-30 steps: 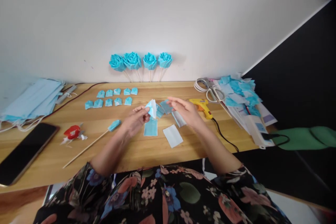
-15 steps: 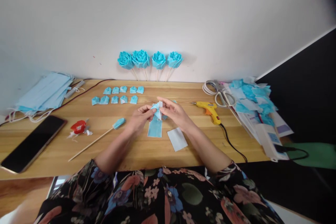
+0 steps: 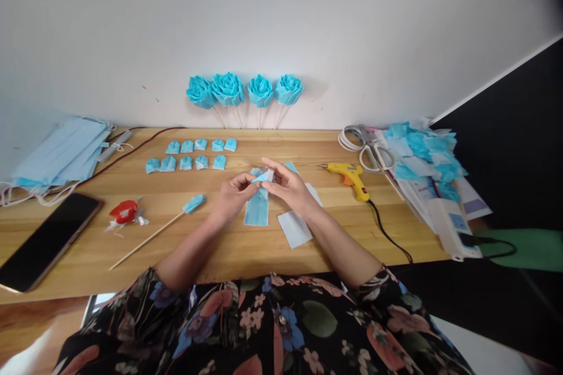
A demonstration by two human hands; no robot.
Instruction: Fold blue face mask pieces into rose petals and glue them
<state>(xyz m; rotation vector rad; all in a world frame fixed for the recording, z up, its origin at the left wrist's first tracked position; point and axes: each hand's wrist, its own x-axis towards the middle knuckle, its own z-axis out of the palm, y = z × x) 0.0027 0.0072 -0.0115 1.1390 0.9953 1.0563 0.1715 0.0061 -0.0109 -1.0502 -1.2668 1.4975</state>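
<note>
Between my two hands is a small folded piece of blue-and-white mask fabric. My left hand pinches its left side with thumb and fingers. On its right, my right hand grips the white end between thumb and fingers. Below them a flat blue fabric strip lies on the table. A pale fabric piece lies beside my right wrist, partly covered by it. To the left rests a wooden stick with a blue wrapped tip. Folded blue petals sit in two rows beyond my left hand.
Blue fabric roses on sticks lean against the wall. At right are a yellow glue gun, scissors, a tape roll, fabric scraps and a power strip. At left are face masks, a phone and a red item.
The folded fabric between my hands has gone from standing fairly upright to a flatter, narrower, pointed shape. My view has shifted slightly.
</note>
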